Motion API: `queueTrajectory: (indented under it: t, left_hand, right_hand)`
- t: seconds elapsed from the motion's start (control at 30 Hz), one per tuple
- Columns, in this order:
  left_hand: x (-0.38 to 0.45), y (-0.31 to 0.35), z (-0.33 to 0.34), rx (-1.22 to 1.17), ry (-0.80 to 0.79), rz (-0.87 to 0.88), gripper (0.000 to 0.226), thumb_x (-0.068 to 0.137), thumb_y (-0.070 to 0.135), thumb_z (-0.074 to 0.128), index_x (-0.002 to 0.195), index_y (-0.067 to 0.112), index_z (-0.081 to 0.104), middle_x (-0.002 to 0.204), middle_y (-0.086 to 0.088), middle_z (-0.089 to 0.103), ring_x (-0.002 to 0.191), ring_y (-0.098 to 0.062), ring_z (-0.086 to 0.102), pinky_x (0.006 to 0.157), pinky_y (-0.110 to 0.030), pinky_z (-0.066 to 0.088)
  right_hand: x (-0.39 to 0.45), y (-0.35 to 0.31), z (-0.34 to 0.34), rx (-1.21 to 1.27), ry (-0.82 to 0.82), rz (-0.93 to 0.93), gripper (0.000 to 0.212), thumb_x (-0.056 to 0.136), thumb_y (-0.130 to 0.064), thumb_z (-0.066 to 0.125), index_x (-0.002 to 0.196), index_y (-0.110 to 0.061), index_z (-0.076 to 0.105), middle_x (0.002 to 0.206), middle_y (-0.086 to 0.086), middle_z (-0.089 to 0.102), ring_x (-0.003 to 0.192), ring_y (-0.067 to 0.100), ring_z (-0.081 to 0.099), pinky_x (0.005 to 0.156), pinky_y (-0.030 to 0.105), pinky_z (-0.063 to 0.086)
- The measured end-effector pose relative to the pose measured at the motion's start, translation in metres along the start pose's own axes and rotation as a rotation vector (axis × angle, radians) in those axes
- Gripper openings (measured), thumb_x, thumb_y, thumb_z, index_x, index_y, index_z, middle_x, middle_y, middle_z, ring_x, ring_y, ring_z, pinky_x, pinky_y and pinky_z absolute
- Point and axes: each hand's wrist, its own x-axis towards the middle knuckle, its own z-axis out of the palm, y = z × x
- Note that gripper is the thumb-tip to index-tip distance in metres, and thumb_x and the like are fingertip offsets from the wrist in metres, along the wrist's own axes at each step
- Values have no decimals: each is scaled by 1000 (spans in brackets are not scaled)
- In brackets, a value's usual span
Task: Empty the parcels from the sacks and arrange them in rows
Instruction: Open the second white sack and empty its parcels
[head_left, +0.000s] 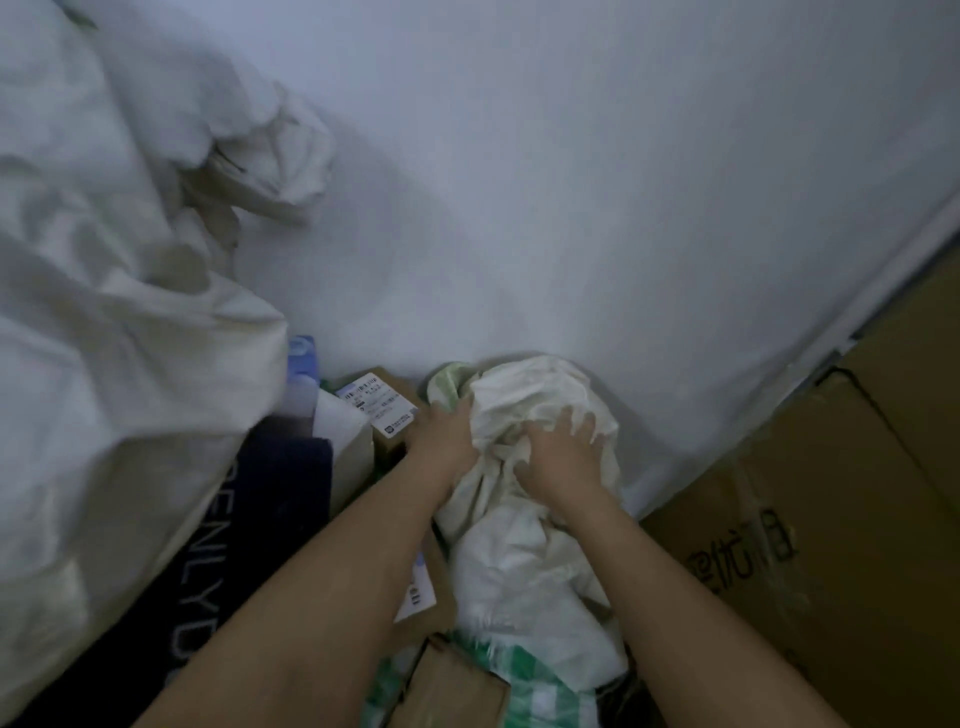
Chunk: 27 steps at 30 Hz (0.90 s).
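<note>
The left hand (441, 434) grips a fold at the left edge of the crumpled white sack (524, 551), while the right hand (561, 452) presses on its top with fingers spread. The sack lies against the wall (571, 182). A labelled parcel (382, 410) sits just left of it, a large cardboard box (831, 519) is on the right, and a big bulging sack (104, 312) is far left.

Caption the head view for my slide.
At the wall, the left hand grips and the right hand presses a crumpled sack, labelled box alongside.
</note>
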Motion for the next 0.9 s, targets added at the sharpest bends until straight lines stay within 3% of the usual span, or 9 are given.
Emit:
queueTrajectory:
  t: [0.1, 0.17, 0.43, 0.63, 0.77, 0.9]
  left_hand:
    - [-33, 1, -31, -9, 98, 31, 40, 95, 25, 48, 132, 14, 39, 137, -18, 42, 128, -37, 37, 100, -45, 37]
    - [-62, -2, -56, -58, 218, 83, 32, 94, 25, 47, 123, 11, 49, 127, -13, 54, 115, -32, 52, 92, -39, 46]
    - [-202, -31, -172, -62, 687, 204, 40, 99, 12, 36, 139, 14, 39, 110, -14, 64, 97, -29, 61, 74, -33, 45]
    - [-295, -84, -225, -34, 965, 154, 36, 94, 10, 42, 129, 13, 50, 119, -9, 54, 110, -28, 51, 86, -40, 46]
    - [-332, -128, -247, 56, 1043, 16, 40, 91, 11, 46, 130, 14, 49, 126, -12, 48, 117, -31, 42, 84, -39, 41]
    - [-348, -177, -275, -6, 929, -57, 50, 90, 19, 53, 139, 18, 40, 140, -10, 38, 129, -31, 33, 96, -40, 37]
  right_hand:
    - [-32, -25, -29, 37, 85, -95, 62, 96, -41, 47, 151, -27, 22, 161, 14, -5, 145, 43, -7, 116, 55, 5]
    - [-57, -46, -48, 90, 144, -138, 63, 95, -38, 49, 151, -26, 23, 161, 13, -4, 146, 41, -6, 117, 54, 7]
    - [-139, -136, -125, 371, 286, -360, 65, 94, -39, 53, 151, -24, 23, 161, 11, 3, 147, 33, 0, 118, 50, 15]
    - [-202, -193, -166, 572, 321, -583, 60, 93, -32, 57, 147, -22, 33, 157, 11, 18, 147, 24, 10, 117, 39, 17]
    - [-229, -220, -177, 627, 295, -621, 63, 90, -38, 60, 145, -21, 35, 155, 10, 21, 144, 27, 19, 116, 42, 25]
    - [-236, -241, -189, 559, 283, -625, 80, 86, -43, 66, 151, -27, 21, 161, 5, 0, 148, 26, 0, 118, 46, 19]
